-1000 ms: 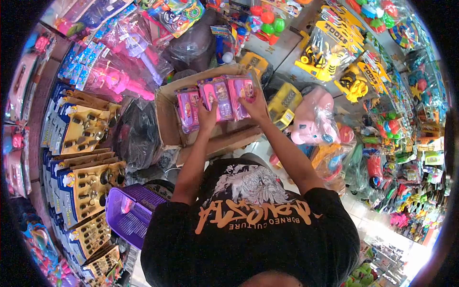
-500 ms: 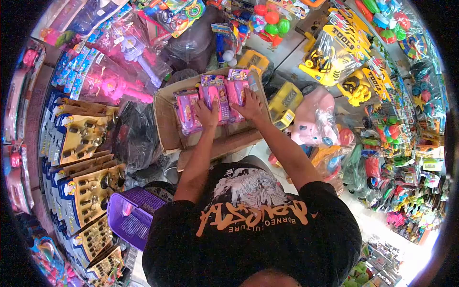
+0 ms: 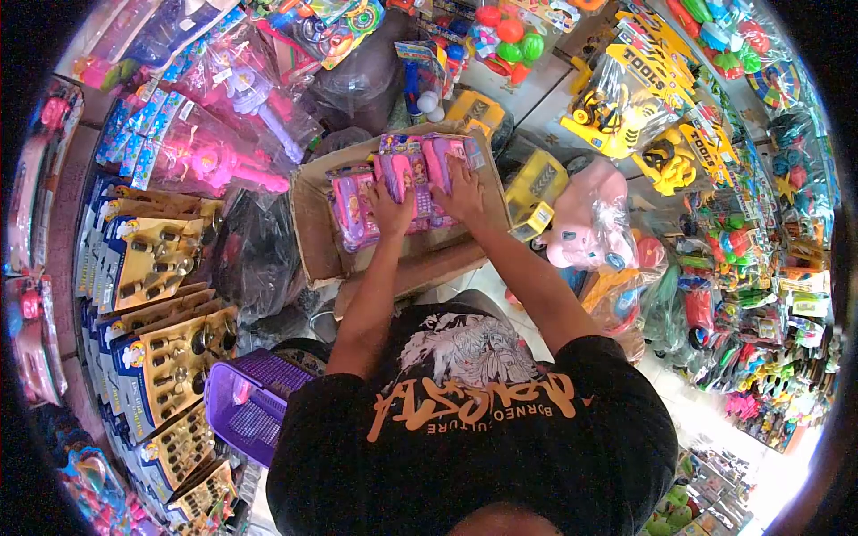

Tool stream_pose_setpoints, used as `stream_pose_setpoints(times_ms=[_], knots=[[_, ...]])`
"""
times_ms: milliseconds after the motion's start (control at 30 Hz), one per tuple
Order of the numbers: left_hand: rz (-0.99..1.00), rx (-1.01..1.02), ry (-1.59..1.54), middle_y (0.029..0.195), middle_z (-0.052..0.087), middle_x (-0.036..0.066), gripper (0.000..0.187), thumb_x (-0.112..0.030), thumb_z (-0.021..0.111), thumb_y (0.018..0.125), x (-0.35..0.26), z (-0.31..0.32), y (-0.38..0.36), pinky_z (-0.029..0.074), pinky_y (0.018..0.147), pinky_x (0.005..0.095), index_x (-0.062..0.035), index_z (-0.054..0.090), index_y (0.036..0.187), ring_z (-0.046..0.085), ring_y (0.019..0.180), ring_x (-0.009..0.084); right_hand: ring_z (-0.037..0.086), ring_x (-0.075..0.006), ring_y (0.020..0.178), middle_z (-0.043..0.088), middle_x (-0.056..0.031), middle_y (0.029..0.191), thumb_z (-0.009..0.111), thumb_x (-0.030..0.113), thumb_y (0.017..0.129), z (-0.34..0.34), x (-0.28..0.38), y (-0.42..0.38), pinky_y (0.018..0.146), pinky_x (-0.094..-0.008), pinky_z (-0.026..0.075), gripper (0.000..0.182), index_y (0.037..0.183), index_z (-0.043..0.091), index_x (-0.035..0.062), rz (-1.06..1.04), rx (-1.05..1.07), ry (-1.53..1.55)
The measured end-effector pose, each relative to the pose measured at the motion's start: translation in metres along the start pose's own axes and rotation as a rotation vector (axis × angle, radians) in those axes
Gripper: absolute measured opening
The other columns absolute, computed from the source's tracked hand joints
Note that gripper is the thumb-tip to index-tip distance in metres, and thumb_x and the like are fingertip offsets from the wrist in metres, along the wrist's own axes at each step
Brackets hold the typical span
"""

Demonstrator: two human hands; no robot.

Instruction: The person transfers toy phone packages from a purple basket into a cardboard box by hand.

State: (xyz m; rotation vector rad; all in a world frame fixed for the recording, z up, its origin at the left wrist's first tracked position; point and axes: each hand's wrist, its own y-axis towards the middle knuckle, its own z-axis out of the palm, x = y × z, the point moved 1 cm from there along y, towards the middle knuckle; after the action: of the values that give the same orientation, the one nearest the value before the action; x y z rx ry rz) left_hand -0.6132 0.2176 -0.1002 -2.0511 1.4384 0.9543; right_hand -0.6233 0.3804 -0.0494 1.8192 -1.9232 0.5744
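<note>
Pink-and-purple packaged toy phones lie in a row inside an open cardboard box. My left hand rests with fingers stretched over the lower part of the middle toy phone pack, near the left pack. Across the lower part of the right toy phone pack lies my right hand, its fingers spread and covering part of it. The middle and right packs sit close against each other. Neither hand lifts a pack clear of the box.
A purple plastic basket stands at lower left, beside hanging carded sets. Pink bagged toys are at upper left. Yellow toy packs and a pink bagged toy lie right of the box. Yellow tool sets hang beyond.
My right hand has moved slightly left, and the right pack has shifted left against the middle one. My left hand has stayed nearly in place.
</note>
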Motion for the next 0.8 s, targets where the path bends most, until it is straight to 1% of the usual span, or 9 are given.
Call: stream_pose_setpoints(times_ms=[133,267,300,333,433,567,667,733,800], knots=[[0.056,0.025,-0.077,0.13,0.034,0.023,0.075,-0.042,0.063,0.073,-0.004,-0.008,0.0,0.026,0.1,0.0509,-0.0088,0.031,0.132,0.029,0.123,0.0404,0.019,-0.0444,0.127,0.018,-0.0142,0.144,0.062,0.049,0.069,-0.007,0.004,-0.001,0.094,-0.0666,0.018,0.089,0.141,0.014,0.0272,0.015,0.128,-0.076],[0.2,0.017,-0.145,0.129,0.035,0.023,0.071,-0.041,0.062,0.075,-0.005,-0.011,-0.002,0.028,0.098,0.0496,-0.011,0.033,0.132,0.031,0.122,0.0397,0.025,-0.0411,0.126,0.025,-0.0153,0.141,0.065,0.048,0.068,-0.015,0.0,-0.002,0.098,-0.0597,0.022,0.091,0.14,0.016,0.0215,0.006,0.185,-0.186],[0.2,0.016,-0.148,0.129,0.035,0.023,0.071,-0.041,0.062,0.075,-0.006,-0.01,-0.002,0.028,0.098,0.0496,-0.011,0.033,0.132,0.031,0.122,0.0397,0.028,-0.0388,0.125,0.027,-0.0161,0.14,0.066,0.047,0.068,-0.007,-0.013,0.004,0.099,-0.0557,0.024,0.092,0.139,0.017,0.0177,-0.105,0.128,-0.106],[0.126,0.038,-0.143,0.13,0.033,0.023,0.071,-0.043,0.061,0.076,-0.006,-0.009,0.0,0.028,0.098,0.0493,-0.0124,0.032,0.133,0.031,0.122,0.0392,0.031,-0.0366,0.124,0.029,-0.0168,0.139,0.067,0.046,0.068,-0.005,-0.019,0.007,0.1,-0.0518,0.026,0.092,0.139,0.018,0.014,-0.216,0.073,-0.025],[0.006,0.075,-0.15,0.133,0.03,0.022,0.071,-0.046,0.059,0.077,-0.003,-0.002,0.009,0.029,0.099,0.0489,-0.0156,0.03,0.136,0.03,0.124,0.0379,0.034,-0.0327,0.124,0.031,-0.0186,0.137,0.067,0.044,0.069,-0.004,-0.028,0.016,0.101,-0.0462,0.027,0.089,0.136,0.022,0.0085,-0.121,0.145,0.183],[-0.089,0.173,-0.072,0.138,0.024,0.021,0.076,-0.049,0.056,0.078,-0.009,-0.002,0.017,0.028,0.098,0.0527,-0.0209,0.022,0.14,0.027,0.127,0.0369,0.032,-0.0354,0.124,0.034,-0.0204,0.134,0.068,0.045,0.069,-0.005,-0.017,0.014,0.1,-0.0488,0.027,0.087,0.135,0.024,0.0083,-0.151,0.192,0.249],[-0.101,0.229,-0.014,0.139,0.02,0.021,0.082,-0.046,0.06,0.076,0.0,0.003,0.018,0.026,0.097,0.057,-0.0215,0.016,0.141,0.025,0.127,0.0377,0.029,-0.0386,0.124,0.035,-0.02,0.131,0.071,0.044,0.065,-0.009,-0.005,0.004,0.099,-0.0522,0.027,0.092,0.137,0.023,0.012,-0.231,-0.02,-0.058],[-0.048,0.247,-0.038,0.14,0.018,0.022,0.086,-0.045,0.062,0.074,0.0,-0.004,0.013,0.025,0.097,0.0585,-0.0211,0.013,0.141,0.024,0.128,0.0385,0.027,-0.0409,0.123,0.034,-0.0184,0.131,0.075,0.043,0.06,-0.027,0.009,-0.005,0.099,-0.0546,0.024,0.099,0.139,0.021,0.0175,-0.115,0.168,-0.231],[0.004,0.261,-0.066,0.141,0.016,0.022,0.091,-0.044,0.065,0.072,0.003,-0.006,0.007,0.024,0.097,0.0599,-0.0206,0.011,0.142,0.023,0.128,0.0393,0.026,-0.0408,0.124,0.032,-0.0172,0.133,0.075,0.043,0.058,-0.03,0.001,-0.004,0.099,-0.0553,0.023,0.101,0.139,0.02,0.0199,-0.126,0.184,-0.198]])
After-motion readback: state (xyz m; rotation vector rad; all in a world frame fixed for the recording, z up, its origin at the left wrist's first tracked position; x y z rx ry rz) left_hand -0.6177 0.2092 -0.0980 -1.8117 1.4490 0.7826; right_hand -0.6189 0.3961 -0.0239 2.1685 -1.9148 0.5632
